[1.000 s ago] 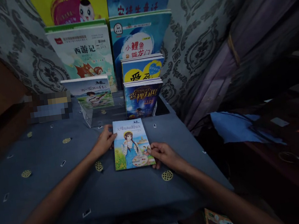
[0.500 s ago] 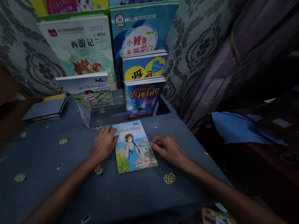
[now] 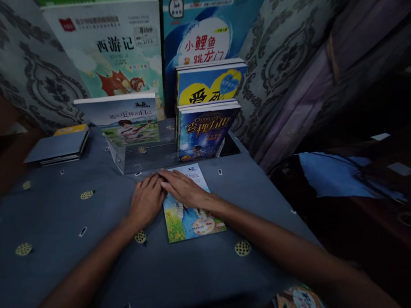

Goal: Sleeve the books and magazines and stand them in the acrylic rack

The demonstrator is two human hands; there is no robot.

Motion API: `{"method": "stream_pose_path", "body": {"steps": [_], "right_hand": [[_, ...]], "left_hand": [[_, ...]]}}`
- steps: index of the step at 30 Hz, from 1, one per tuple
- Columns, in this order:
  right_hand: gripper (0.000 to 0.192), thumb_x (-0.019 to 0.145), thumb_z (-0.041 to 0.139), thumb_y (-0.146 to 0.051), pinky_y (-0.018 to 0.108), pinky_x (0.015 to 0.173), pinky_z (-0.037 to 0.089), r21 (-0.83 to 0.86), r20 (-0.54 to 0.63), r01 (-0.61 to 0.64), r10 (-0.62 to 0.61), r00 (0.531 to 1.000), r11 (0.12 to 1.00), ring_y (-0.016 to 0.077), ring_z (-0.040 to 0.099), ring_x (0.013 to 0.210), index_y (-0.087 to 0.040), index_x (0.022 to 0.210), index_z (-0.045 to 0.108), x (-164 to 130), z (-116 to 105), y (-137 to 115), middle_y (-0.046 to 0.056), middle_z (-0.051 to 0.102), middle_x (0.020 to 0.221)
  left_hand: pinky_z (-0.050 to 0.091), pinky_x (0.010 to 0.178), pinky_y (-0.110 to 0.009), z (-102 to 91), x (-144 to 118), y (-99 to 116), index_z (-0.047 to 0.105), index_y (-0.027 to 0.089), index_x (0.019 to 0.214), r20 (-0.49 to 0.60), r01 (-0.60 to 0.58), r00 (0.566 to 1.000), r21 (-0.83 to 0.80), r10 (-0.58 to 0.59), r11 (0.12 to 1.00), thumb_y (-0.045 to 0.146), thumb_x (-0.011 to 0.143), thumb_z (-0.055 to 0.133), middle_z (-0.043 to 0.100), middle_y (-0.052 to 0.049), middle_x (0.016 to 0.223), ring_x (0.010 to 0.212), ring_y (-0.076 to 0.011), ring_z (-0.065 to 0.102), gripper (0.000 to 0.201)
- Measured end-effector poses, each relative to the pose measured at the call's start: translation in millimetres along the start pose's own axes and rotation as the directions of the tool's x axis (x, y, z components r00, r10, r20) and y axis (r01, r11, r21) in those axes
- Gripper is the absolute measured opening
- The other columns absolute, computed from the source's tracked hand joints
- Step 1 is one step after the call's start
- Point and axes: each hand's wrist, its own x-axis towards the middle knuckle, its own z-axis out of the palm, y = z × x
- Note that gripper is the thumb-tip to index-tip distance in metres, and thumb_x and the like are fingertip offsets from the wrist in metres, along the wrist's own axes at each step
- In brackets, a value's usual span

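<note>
1. the paperback [image 3: 193, 216] lies flat, cover up, on the blue cloth surface [image 3: 55, 219], just in front of the clear display stand [image 3: 141, 157].
2. the right hand [image 3: 185, 188] lies palm down across the upper half of the cover, fingers flat and together, pinching nothing.
3. the left hand [image 3: 147, 201] rests flat on the cloth at the book's left edge, fingertips touching those of the right; its grip also lies spread and closes on nothing.
4. judged from this, the cover is being pressed or smoothed; an even, light palm and a steady left edge would keep the book from skating on the cloth.
5. the clear stand holds a pale book [image 3: 125, 120] on the left and a dark blue book [image 3: 203, 134] on the right, both upright; its front middle looks bare.
6. taller books [image 3: 112, 50] lean against the patterned curtain behind.
7. a thin stack of flat books [image 3: 58, 145] lies at the far left.
</note>
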Motion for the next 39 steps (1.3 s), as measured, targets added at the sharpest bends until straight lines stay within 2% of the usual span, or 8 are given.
{"method": "stream_pose_path", "body": {"steps": [6,11,16,22,27,30,33,39], "right_hand": [[0.049,0.105,0.035,-0.032,0.053,0.123,0.033,-0.088,-0.048,-0.093,0.089,0.995,0.992,0.028,0.042,0.148,-0.012,0.147,0.049,-27,-22,31,0.019,0.05,0.155],[0.047,0.104,0.036,-0.032,0.059,0.122,0.033,-0.029,-0.142,-0.152,0.147,0.979,0.988,0.0278,0.047,0.145,-0.022,0.148,0.05,-56,-39,55,0.012,0.052,0.154],[0.047,0.105,0.033,-0.034,0.058,0.124,0.029,0.007,-0.135,-0.164,0.163,0.977,0.986,0.027,0.043,0.148,-0.021,0.147,0.051,-66,-39,61,0.012,0.052,0.155],[0.047,0.106,0.032,-0.035,0.057,0.124,0.028,0.016,-0.124,-0.131,0.132,0.983,0.991,0.0241,0.042,0.148,-0.023,0.147,0.05,-65,-38,69,0.009,0.053,0.154],[0.047,0.106,0.032,-0.032,0.058,0.124,0.027,0.017,-0.111,-0.103,0.104,0.988,0.995,0.0246,0.038,0.15,-0.021,0.148,0.049,-64,-37,70,0.01,0.051,0.155],[0.046,0.105,0.033,-0.03,0.055,0.123,0.029,0.006,-0.12,-0.099,0.099,0.988,0.995,0.0241,0.039,0.15,-0.018,0.147,0.05,-62,-37,70,0.011,0.051,0.155],[0.045,0.105,0.035,-0.029,0.054,0.122,0.032,0.002,-0.122,-0.086,0.085,0.989,0.996,0.0237,0.041,0.149,-0.021,0.146,0.05,-61,-37,71,0.008,0.052,0.155],[0.046,0.103,0.04,-0.028,0.052,0.124,0.03,-0.021,-0.108,-0.107,0.104,0.989,0.994,0.0259,0.04,0.149,-0.018,0.147,0.05,-62,-40,67,0.01,0.049,0.157]], "left_hand": [[0.048,0.101,-0.05,-2.6,1,-1,0.063,0.014,0.13,0.026,-0.018,0.999,-0.022,0.018,1.0,0.027,0.102,0.042,0.06,-0.016,0.144,0.134,-0.0326,0.053,0.037],[0.048,0.102,-0.051,-2.5,2,-1,0.063,0.015,0.129,0.037,-0.009,0.999,-0.039,0.01,0.999,0.025,0.101,0.043,0.059,-0.016,0.145,0.134,-0.0326,0.054,0.036],[0.045,0.106,-0.051,-6.5,5,0,0.063,0.013,0.129,0.052,-0.031,0.998,-0.014,0.032,0.999,0.023,0.101,0.042,0.06,-0.017,0.143,0.138,-0.0328,0.05,0.036],[0.037,0.115,-0.052,-0.8,9,13,0.059,0.012,0.136,0.076,-0.174,0.98,-0.123,0.184,0.977,0.023,0.103,0.039,0.058,-0.016,0.147,0.145,-0.031,0.043,0.041],[0.033,0.119,-0.054,3.0,11,30,0.057,0.017,0.141,0.128,-0.306,0.932,-0.219,0.339,0.926,0.024,0.103,0.04,0.055,-0.013,0.151,0.148,-0.029,0.04,0.042],[0.033,0.119,-0.055,1.7,11,42,0.057,0.021,0.142,0.141,-0.383,0.892,-0.27,0.43,0.883,0.022,0.103,0.039,0.054,-0.012,0.152,0.148,-0.0287,0.038,0.043],[0.033,0.118,-0.058,0.2,8,55,0.059,0.025,0.14,0.145,-0.454,0.845,-0.316,0.515,0.833,0.021,0.102,0.041,0.055,-0.012,0.15,0.146,-0.0292,0.041,0.042],[0.028,0.12,-0.058,-7.8,-6,74,0.06,0.03,0.139,0.155,-0.546,0.766,-0.356,0.624,0.759,0.022,0.104,0.041,0.054,-0.009,0.151,0.144,-0.0273,0.042,0.041]]}}
